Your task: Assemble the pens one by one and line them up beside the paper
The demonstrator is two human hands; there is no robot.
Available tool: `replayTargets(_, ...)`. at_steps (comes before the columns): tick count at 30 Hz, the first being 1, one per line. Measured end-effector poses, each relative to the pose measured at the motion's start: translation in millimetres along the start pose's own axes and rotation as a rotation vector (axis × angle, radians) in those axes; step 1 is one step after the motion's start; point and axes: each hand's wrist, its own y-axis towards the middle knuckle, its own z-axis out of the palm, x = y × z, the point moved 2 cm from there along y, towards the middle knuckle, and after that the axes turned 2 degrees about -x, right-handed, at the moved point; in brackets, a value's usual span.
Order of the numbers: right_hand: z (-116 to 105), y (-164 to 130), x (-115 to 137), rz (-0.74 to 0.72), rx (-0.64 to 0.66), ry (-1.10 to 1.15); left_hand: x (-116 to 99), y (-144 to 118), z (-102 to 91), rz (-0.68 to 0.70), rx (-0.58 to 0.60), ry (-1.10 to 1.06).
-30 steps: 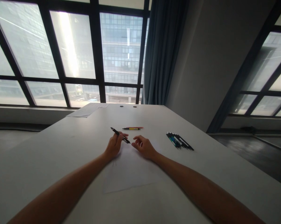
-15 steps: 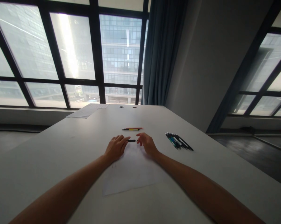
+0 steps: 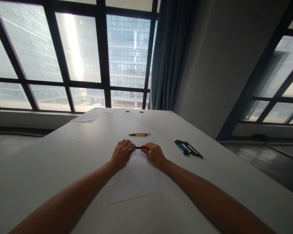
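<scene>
A slim black pen (image 3: pixel 138 148) lies level between my two hands, just above the top end of a white paper sheet (image 3: pixel 136 182). My left hand (image 3: pixel 122 152) is closed on the pen's left end. On its right end, the thumb and fingers of my right hand (image 3: pixel 154 154) are pinched. Both ends of the pen are partly covered by fingers. A few faint marks show on the paper near my left wrist. Beyond my hands, a yellow-and-black pen (image 3: pixel 138 135) rests beside a thin reddish one (image 3: pixel 146 133).
On the white table (image 3: pixel 83 156), a row of several dark pens (image 3: pixel 188 148) lies to the right. More paper sheets (image 3: pixel 90 115) lie at the far left edge. Two dark round discs (image 3: pixel 141 112) sit near the far edge, before the window and a blue curtain (image 3: pixel 167 65).
My right hand has closed on the pen's right end; its fingers were apart near the tip before. The pen stays in my left hand. The view has shifted slightly.
</scene>
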Motion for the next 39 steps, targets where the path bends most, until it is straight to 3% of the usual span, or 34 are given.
replayTargets(12, -2.4, -0.4, 0.6, -0.069, -0.088, 0.056, 0.7, -0.2, 0.6, -0.045, 0.006, -0.041)
replayTargets(16, -1.9, -0.5, 0.4, 0.003, -0.005, 0.020, -0.2, 0.2, 0.4, -0.024, 0.021, -0.014)
replayTargets(20, 0.2, -1.3, 0.1, 0.077, 0.103, 0.146, -1.7, 0.7, 0.6, 0.030, 0.077, -0.004)
replayTargets(24, 2.4, -1.2, -1.0, 0.127, 0.121, 0.222, -2.5, 0.3, 0.2, 0.061, 0.095, -0.008)
replayTargets(39, 0.6, -2.2, 1.9, 0.016, 0.153, 0.162, 0.2, -3.6, 5.2, -0.024, 0.209, -0.063)
